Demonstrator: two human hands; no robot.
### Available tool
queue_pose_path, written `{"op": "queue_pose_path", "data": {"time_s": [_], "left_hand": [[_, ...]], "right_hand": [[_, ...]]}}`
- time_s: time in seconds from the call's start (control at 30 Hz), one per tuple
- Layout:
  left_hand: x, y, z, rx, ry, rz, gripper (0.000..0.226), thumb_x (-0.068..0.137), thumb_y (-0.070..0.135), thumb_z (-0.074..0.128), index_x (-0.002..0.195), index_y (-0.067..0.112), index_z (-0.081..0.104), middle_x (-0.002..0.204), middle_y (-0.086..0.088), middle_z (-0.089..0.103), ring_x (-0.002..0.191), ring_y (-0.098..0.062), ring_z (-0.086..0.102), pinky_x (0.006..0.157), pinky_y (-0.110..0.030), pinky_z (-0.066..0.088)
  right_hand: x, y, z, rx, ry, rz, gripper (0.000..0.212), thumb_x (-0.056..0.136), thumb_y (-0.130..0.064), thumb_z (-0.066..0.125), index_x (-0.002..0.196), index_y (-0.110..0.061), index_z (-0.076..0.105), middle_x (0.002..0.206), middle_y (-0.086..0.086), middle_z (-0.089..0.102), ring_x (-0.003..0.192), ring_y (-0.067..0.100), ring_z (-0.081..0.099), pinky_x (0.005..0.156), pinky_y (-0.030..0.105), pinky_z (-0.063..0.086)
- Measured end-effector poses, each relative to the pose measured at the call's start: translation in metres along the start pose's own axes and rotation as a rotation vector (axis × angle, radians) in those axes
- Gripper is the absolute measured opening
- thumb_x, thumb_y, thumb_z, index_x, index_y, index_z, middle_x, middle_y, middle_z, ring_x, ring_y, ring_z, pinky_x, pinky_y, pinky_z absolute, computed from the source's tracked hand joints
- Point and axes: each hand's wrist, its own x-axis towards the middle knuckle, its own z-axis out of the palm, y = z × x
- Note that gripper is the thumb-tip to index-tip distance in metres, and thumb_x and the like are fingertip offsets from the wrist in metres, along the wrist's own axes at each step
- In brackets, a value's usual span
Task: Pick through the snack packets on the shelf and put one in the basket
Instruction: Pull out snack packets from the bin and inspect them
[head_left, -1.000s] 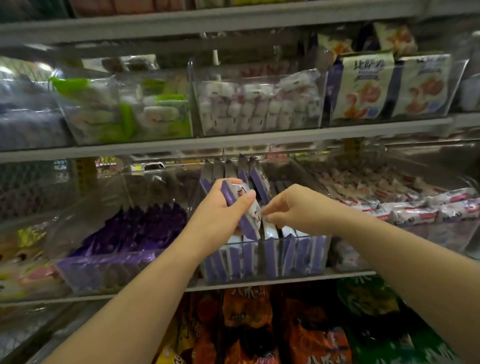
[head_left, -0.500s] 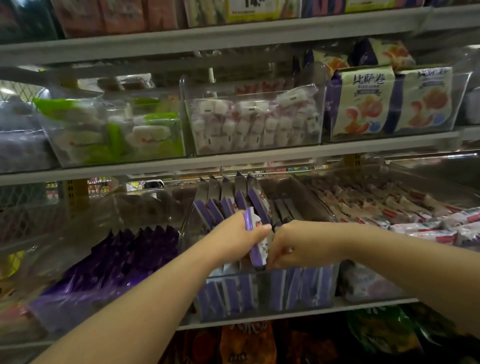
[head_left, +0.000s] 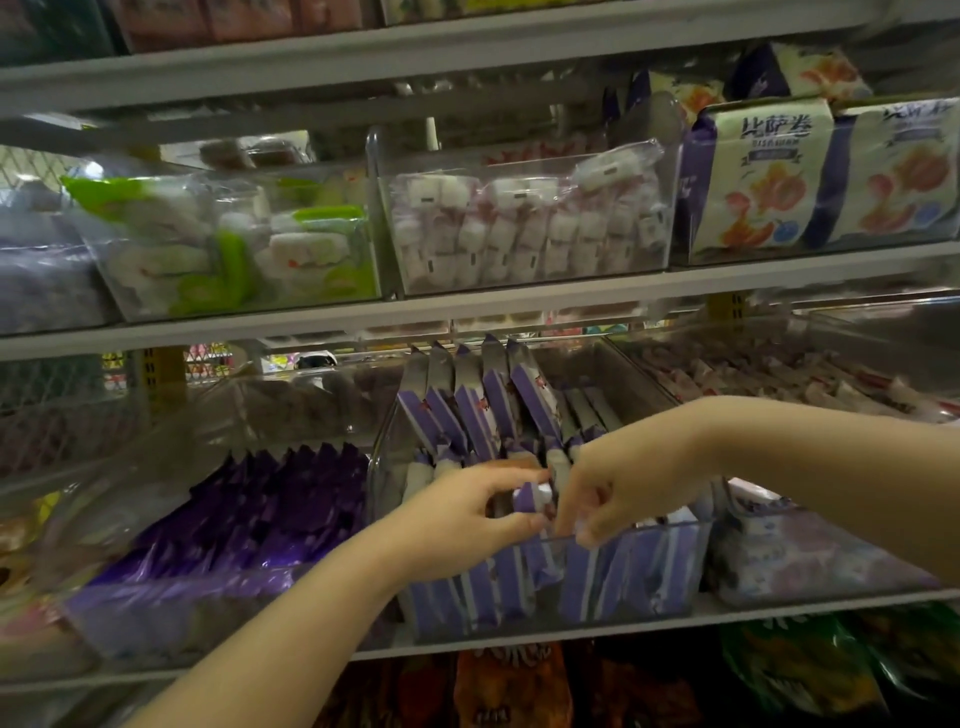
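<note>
Purple-and-white snack packets (head_left: 483, 410) stand on edge in a clear bin (head_left: 691, 561) on the middle shelf. My left hand (head_left: 457, 514) reaches into the bin's front rows, thumb and fingers pinching one purple-and-white packet (head_left: 531, 498) that is pushed down among the others. My right hand (head_left: 618, 491) meets it from the right, fingertips curled on the neighbouring packet tops. No basket is in view.
A bin of dark purple packets (head_left: 249, 504) sits to the left, pink-and-white wrapped snacks (head_left: 810, 379) fill the bin to the right. The shelf above holds green-white packets (head_left: 234, 249), small white packets (head_left: 524, 228) and pizza-roll bags (head_left: 763, 176). Orange and green bags (head_left: 519, 686) lie below.
My left hand has lowered the packet it held up a second ago down into the bin's front rows. Both hands sank with it, and the view tilted upward.
</note>
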Motion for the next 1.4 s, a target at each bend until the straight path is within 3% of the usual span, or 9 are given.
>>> {"op": "queue_pose_path", "data": {"time_s": [0.07, 0.2, 0.4, 0.57, 0.77, 0.97, 1.13, 1.27, 1.4], "left_hand": [[-0.001, 0.003, -0.004, -0.045, -0.094, -0.044, 0.042, 0.096, 0.051, 0.051, 0.137, 0.047, 0.046, 0.141, 0.036, 0.037, 0.127, 0.013, 0.032, 0.092, -0.003, 0.029], [-0.006, 0.001, -0.002, 0.035, -0.188, -0.061, 0.054, 0.096, 0.066, 0.026, 0.142, 0.044, 0.043, 0.157, 0.024, 0.021, 0.144, -0.001, 0.019, 0.110, -0.023, 0.016], [-0.008, 0.002, 0.002, 0.212, -0.170, -0.021, 0.046, 0.103, 0.053, 0.018, 0.146, 0.048, 0.033, 0.158, 0.028, 0.014, 0.148, -0.002, 0.007, 0.122, -0.036, 0.006], [-0.009, 0.001, 0.002, 0.222, -0.170, -0.009, 0.044, 0.103, 0.053, 0.016, 0.145, 0.051, 0.032, 0.158, 0.028, 0.014, 0.147, -0.002, 0.007, 0.120, -0.034, 0.005], [-0.009, -0.002, 0.003, 0.236, -0.171, 0.001, 0.046, 0.103, 0.054, 0.015, 0.146, 0.051, 0.031, 0.158, 0.027, 0.014, 0.148, -0.004, 0.007, 0.118, -0.034, 0.005], [-0.008, -0.002, 0.004, 0.259, -0.168, 0.011, 0.046, 0.103, 0.053, 0.014, 0.146, 0.052, 0.030, 0.159, 0.026, 0.012, 0.149, -0.004, 0.005, 0.118, -0.035, 0.003], [-0.007, -0.002, 0.005, 0.272, -0.157, 0.013, 0.046, 0.103, 0.053, 0.014, 0.146, 0.051, 0.030, 0.159, 0.025, 0.013, 0.149, -0.005, 0.005, 0.116, -0.034, 0.003], [-0.008, -0.003, 0.006, 0.280, -0.148, 0.015, 0.048, 0.103, 0.053, 0.014, 0.147, 0.048, 0.031, 0.160, 0.022, 0.016, 0.149, -0.007, 0.006, 0.116, -0.034, 0.002], [-0.007, -0.005, 0.007, 0.299, -0.162, 0.010, 0.047, 0.103, 0.053, 0.012, 0.147, 0.050, 0.029, 0.160, 0.024, 0.013, 0.149, -0.006, 0.004, 0.118, -0.036, 0.001]], "right_hand": [[0.000, -0.003, 0.000, 0.019, -0.018, 0.010, 0.034, 0.100, -0.037, 0.047, 0.132, -0.030, 0.057, 0.099, -0.017, 0.060, 0.086, -0.001, 0.056, 0.071, 0.015, 0.040], [0.002, -0.002, 0.006, 0.077, -0.005, 0.034, 0.032, 0.100, -0.041, 0.044, 0.126, -0.030, 0.059, 0.121, -0.006, 0.059, 0.107, 0.012, 0.055, 0.088, 0.026, 0.044], [0.006, -0.001, 0.019, -0.007, 0.281, -0.085, 0.037, 0.095, -0.050, 0.043, 0.075, -0.029, 0.066, 0.068, -0.006, 0.060, 0.058, 0.006, 0.052, 0.056, 0.028, 0.041], [0.010, 0.001, 0.019, -0.165, 0.372, -0.145, 0.029, 0.093, -0.043, 0.048, 0.085, -0.024, 0.068, 0.080, -0.004, 0.065, 0.075, 0.017, 0.060, 0.071, 0.040, 0.051], [0.004, 0.011, 0.005, -0.022, 0.122, -0.076, 0.017, 0.095, -0.037, 0.056, 0.108, -0.039, 0.066, 0.094, -0.016, 0.064, 0.080, 0.000, 0.057, 0.070, 0.014, 0.047], [0.012, 0.007, 0.000, -0.249, 0.100, -0.132, 0.021, 0.094, -0.025, 0.058, 0.110, -0.036, 0.068, 0.071, -0.034, 0.051, 0.070, -0.017, 0.051, 0.061, 0.005, 0.039], [0.011, 0.006, 0.017, -0.456, 0.288, -0.227, 0.018, 0.098, -0.029, 0.052, 0.104, -0.030, 0.068, 0.094, -0.014, 0.066, 0.086, 0.008, 0.061, 0.075, 0.019, 0.047], [0.006, 0.009, 0.012, -0.264, 0.486, -0.224, 0.018, 0.093, -0.016, 0.060, 0.103, -0.024, 0.073, 0.091, -0.022, 0.059, 0.082, -0.004, 0.057, 0.078, 0.001, 0.039], [0.000, 0.013, -0.004, -0.030, 0.776, -0.121, 0.021, 0.093, -0.010, 0.060, 0.098, -0.023, 0.074, 0.086, -0.019, 0.057, 0.077, -0.009, 0.054, 0.075, 0.002, 0.038]]}}
